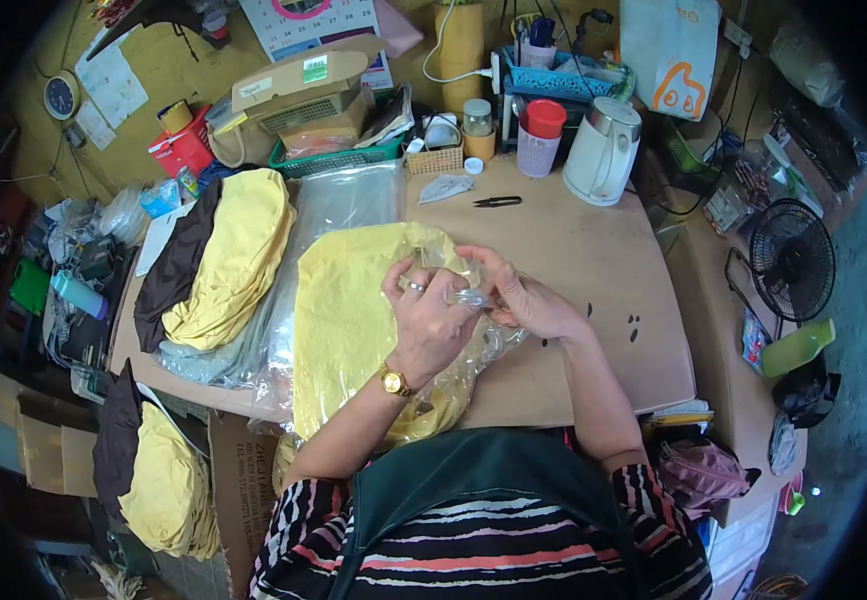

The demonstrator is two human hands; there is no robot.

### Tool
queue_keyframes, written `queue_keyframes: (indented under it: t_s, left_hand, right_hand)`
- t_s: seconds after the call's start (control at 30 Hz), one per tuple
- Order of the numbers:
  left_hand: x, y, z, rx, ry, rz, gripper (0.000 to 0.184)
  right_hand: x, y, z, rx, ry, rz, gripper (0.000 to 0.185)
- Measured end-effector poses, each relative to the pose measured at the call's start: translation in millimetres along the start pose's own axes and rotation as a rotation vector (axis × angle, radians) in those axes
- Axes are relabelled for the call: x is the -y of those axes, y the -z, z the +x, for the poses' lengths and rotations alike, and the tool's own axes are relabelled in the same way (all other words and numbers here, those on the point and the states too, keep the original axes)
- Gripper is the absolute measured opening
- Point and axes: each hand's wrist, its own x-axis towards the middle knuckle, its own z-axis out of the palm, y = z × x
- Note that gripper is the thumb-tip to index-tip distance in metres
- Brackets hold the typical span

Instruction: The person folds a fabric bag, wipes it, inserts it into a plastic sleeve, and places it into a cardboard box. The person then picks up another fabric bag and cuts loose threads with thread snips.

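A folded yellow cloth item lies on the table, partly covered by a clear plastic bag. My left hand, with a ring and a gold watch, is closed on bunched plastic near the bag's upper right part. Close against it, my right hand pinches the same bag between thumb and fingers. The exact grip is partly hidden by the fingers and by shine on the plastic. Flat clear plastic bags lie beside and behind the cloth.
Stacked yellow and dark brown cloth lies at the left. Small black snips, a white kettle and a lilac cup with a red lid stand or lie farther back. A black fan is at the right.
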Motion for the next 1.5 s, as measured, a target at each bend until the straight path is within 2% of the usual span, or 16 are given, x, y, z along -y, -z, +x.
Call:
queue_keyframes:
  t_s: [0.17, 0.23, 0.33, 0.43, 0.47, 0.53, 0.67, 0.73, 0.83, 0.97, 1.03, 1.1, 1.17, 1.27, 1.33, 1.5]
  left_hand:
    - [-8.8, 1.9, 1.6, -0.042, 0.014, -0.040, 0.019]
    - [-14.4, 6.8, 5.9, -0.077, 0.074, -0.021, 0.017]
    - [-16.1, 18.9, 5.1, -0.016, 0.136, -0.072, 0.012]
    - [-17.1, 25.7, -0.6, 0.028, 0.212, -0.268, 0.011]
    - [-16.0, 28.3, -2.7, 0.032, 0.213, -0.270, 0.011]
    - [-11.5, 34.1, -5.5, 0.100, 0.449, -0.804, 0.013]
    - [1.6, 51.1, -6.2, 0.245, 0.650, -0.937, 0.015]
    - [1.5, 59.4, 0.0, 0.267, 0.548, -0.665, 0.013]
    - [-16.9, 81.5, 22.8, 0.303, 0.416, -0.551, 0.012]
    - [-42.0, 53.0, 20.7, 0.048, 0.561, -0.976, 0.029]
    - [-40.5, 40.5, 12.3, 0.100, 0.523, -0.847, 0.038]
    - [-32.1, 21.0, -1.7, 0.089, 0.504, -0.682, 0.052]
    - [-23.3, 10.2, -12.0, 0.096, 0.502, -0.697, 0.043]
    - [-18.0, 8.9, -14.1, 0.122, 0.570, -0.767, 0.027]
    - [-12.7, 9.0, -13.7, 0.128, 0.633, -0.818, 0.019]
    - [-5.0, 16.7, -7.5, 0.092, 0.795, -0.977, 0.012]
  right_hand:
    - [13.1, 0.8, -5.3, -0.025, -0.044, 0.027, 0.065]
    - [15.2, -3.6, -5.6, -0.272, -0.011, 0.000, 0.047]
    - [3.0, -3.9, -7.7, -0.393, 0.187, 0.145, 0.041]
    - [-4.0, 1.7, -7.0, -0.575, 0.119, 0.369, 0.039]
    - [-12.4, 6.0, -7.8, -0.577, 0.116, 0.372, 0.039]
    - [-31.1, 15.8, -8.8, -0.532, 0.301, 0.778, 0.038]
    - [-22.8, 2.8, -13.2, -0.387, 0.569, 0.996, 0.026]
    - [13.1, -24.5, -28.9, -0.503, 0.459, -0.255, 0.010]
    - [8.4, -36.6, -11.7, -0.540, 0.748, -0.607, 0.007]
    - [-7.9, -49.6, -7.8, -0.485, 0.457, -0.141, 0.008]
    - [-19.9, -53.7, 1.9, -0.480, 0.451, 0.572, 0.015]
    - [-20.7, -54.8, 0.2, -0.539, 0.438, 0.631, 0.017]
    - [-24.5, -55.7, -1.0, -0.603, 0.424, 0.691, 0.019]
    - [-37.4, -51.9, -3.3, -0.608, 0.466, 0.622, 0.012]
    - [-42.4, -34.8, -10.6, -0.619, 0.489, -0.151, 0.004]
    - [-1.6, -22.3, -39.4, -0.518, 0.270, -0.711, 0.011]
